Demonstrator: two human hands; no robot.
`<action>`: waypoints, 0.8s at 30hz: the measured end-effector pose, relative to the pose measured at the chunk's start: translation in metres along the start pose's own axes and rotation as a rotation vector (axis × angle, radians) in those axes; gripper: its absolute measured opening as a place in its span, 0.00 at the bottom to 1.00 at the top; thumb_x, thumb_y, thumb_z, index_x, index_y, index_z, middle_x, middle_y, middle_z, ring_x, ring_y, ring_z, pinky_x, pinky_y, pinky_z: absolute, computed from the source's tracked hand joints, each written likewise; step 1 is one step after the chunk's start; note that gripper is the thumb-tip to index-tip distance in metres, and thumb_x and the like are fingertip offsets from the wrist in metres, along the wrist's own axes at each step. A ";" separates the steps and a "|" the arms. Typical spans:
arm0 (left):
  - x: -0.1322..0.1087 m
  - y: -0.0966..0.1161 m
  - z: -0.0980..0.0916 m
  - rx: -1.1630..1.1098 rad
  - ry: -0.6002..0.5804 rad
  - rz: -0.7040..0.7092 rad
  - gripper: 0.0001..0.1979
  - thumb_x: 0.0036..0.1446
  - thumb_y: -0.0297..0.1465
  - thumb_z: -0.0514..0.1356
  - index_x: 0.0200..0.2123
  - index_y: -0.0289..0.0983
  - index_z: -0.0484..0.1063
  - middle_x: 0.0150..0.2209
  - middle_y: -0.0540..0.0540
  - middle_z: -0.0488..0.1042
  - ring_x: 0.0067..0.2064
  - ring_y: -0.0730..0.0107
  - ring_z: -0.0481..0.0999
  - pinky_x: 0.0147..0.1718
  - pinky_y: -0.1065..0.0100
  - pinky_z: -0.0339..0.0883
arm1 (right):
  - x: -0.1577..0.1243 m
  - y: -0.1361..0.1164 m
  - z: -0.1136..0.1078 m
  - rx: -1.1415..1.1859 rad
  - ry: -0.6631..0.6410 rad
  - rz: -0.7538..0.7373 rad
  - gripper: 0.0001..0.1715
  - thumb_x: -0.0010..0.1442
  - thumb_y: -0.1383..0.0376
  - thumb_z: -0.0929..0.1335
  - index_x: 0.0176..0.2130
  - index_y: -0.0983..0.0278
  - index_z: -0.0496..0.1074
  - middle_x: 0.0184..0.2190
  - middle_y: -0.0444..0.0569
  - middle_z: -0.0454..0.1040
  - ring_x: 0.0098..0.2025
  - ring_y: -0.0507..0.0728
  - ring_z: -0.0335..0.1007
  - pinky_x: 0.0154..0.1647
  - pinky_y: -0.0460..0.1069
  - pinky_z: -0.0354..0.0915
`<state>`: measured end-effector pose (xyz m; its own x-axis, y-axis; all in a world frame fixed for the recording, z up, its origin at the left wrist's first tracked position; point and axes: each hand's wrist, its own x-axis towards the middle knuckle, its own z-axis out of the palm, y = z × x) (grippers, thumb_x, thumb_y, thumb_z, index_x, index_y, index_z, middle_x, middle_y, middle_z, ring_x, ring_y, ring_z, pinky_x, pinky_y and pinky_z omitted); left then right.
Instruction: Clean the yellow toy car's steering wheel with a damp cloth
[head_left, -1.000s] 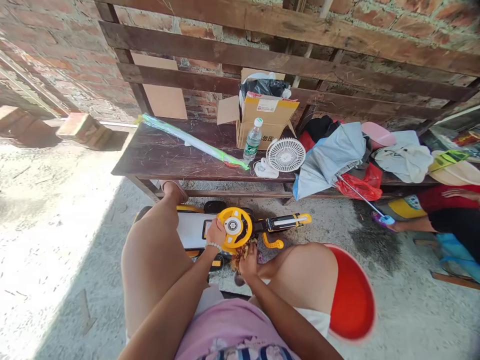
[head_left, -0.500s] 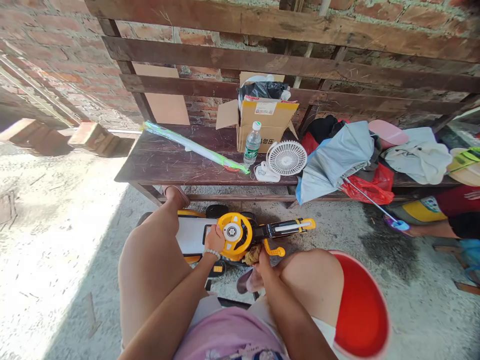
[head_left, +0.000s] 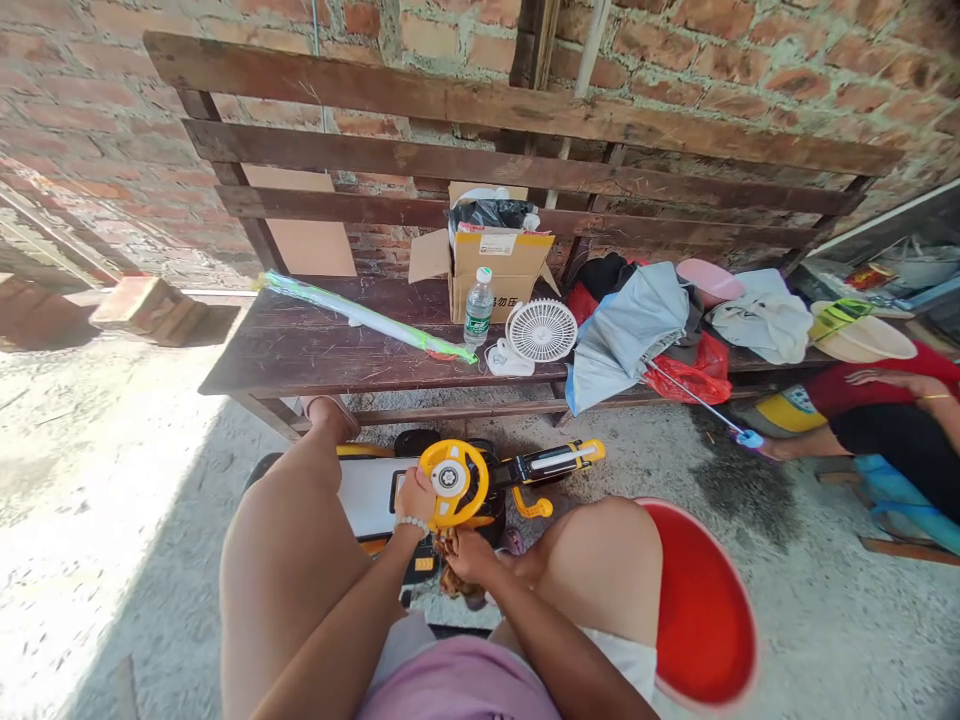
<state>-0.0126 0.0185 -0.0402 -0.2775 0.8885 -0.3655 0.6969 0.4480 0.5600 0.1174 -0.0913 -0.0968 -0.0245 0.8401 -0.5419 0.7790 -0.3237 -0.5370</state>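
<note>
Gripping, left hand (head_left: 414,498): yellow steering wheel (head_left: 453,470) of toy ride-on car (head_left: 367,497) is held closely.
Pinching, right hand (head_left: 471,556): brown fibrous tuft (head_left: 453,584) is held narrowly, just below wheel.
Risk: tuft could be dropped if pinch is loosened; car could be tipped by strong pulling.

A dark wooden plank bench (head_left: 300,360) stands before a red brick wall (head_left: 675,60); on it, a cardboard box (head_left: 495,270) sits behind a clear plastic water bottle (head_left: 478,308); a round white fan (head_left: 541,331) stands just right of the bottle, a folded pale-blue umbrella (head_left: 626,335) right of that; a yellow-and-black toy ride-on car (head_left: 367,495) sits before the bench, a round red plastic bowl (head_left: 705,610) to its right.
</note>
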 end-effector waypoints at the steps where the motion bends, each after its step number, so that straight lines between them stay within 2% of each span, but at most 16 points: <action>1: 0.000 0.001 0.000 0.000 0.007 0.002 0.16 0.76 0.32 0.48 0.45 0.40 0.77 0.37 0.38 0.84 0.44 0.50 0.87 0.42 0.60 0.75 | -0.005 0.003 -0.007 -0.109 -0.029 0.003 0.21 0.52 0.70 0.75 0.47 0.62 0.84 0.50 0.59 0.89 0.54 0.70 0.87 0.57 0.58 0.78; 5: 0.002 0.002 0.001 0.013 0.026 0.006 0.18 0.76 0.33 0.47 0.46 0.39 0.78 0.38 0.36 0.85 0.45 0.49 0.87 0.43 0.59 0.76 | -0.024 0.013 -0.032 -0.211 -0.036 0.065 0.22 0.46 0.75 0.76 0.42 0.61 0.86 0.44 0.58 0.89 0.48 0.71 0.88 0.48 0.56 0.78; 8: 0.004 0.002 0.002 0.025 0.017 0.010 0.19 0.77 0.33 0.46 0.47 0.38 0.78 0.41 0.34 0.86 0.45 0.50 0.88 0.43 0.60 0.76 | -0.037 0.012 -0.048 -0.202 -0.013 0.072 0.23 0.49 0.74 0.76 0.45 0.60 0.87 0.45 0.58 0.89 0.48 0.71 0.88 0.48 0.56 0.78; 11: 0.005 0.000 0.003 0.025 0.001 -0.002 0.20 0.78 0.33 0.46 0.48 0.37 0.78 0.43 0.32 0.86 0.46 0.50 0.88 0.44 0.60 0.76 | -0.049 0.005 -0.066 -0.140 0.014 0.001 0.23 0.54 0.70 0.75 0.50 0.58 0.86 0.49 0.55 0.89 0.50 0.68 0.86 0.51 0.55 0.76; 15: 0.008 -0.003 0.003 0.028 -0.004 0.003 0.20 0.78 0.34 0.46 0.46 0.37 0.78 0.46 0.31 0.86 0.48 0.47 0.88 0.46 0.57 0.78 | -0.064 0.004 -0.098 0.064 0.049 -0.113 0.17 0.58 0.65 0.74 0.49 0.57 0.84 0.49 0.48 0.88 0.50 0.63 0.84 0.52 0.51 0.73; 18: 0.009 -0.003 0.003 0.038 0.000 0.002 0.21 0.78 0.34 0.45 0.48 0.36 0.78 0.49 0.28 0.86 0.51 0.44 0.88 0.49 0.55 0.78 | -0.069 0.016 -0.133 0.198 0.230 -0.140 0.20 0.61 0.62 0.74 0.53 0.59 0.83 0.53 0.50 0.86 0.54 0.64 0.82 0.59 0.54 0.73; 22: 0.008 0.000 0.004 0.045 -0.008 -0.004 0.20 0.78 0.34 0.45 0.50 0.35 0.77 0.51 0.27 0.86 0.54 0.42 0.87 0.51 0.53 0.79 | -0.058 0.052 -0.194 0.218 0.663 -0.112 0.26 0.64 0.63 0.70 0.60 0.60 0.79 0.66 0.56 0.79 0.67 0.65 0.75 0.71 0.59 0.68; 24: 0.008 0.001 0.003 0.044 -0.009 -0.008 0.19 0.78 0.33 0.46 0.51 0.35 0.77 0.51 0.29 0.86 0.54 0.42 0.87 0.52 0.54 0.78 | -0.043 0.073 -0.223 0.163 0.803 -0.028 0.27 0.65 0.62 0.68 0.62 0.61 0.78 0.69 0.58 0.76 0.69 0.67 0.73 0.73 0.63 0.66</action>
<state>-0.0121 0.0252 -0.0449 -0.2779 0.8837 -0.3765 0.7230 0.4505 0.5237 0.3145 -0.0540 0.0316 0.4614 0.8845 0.0683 0.6824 -0.3048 -0.6644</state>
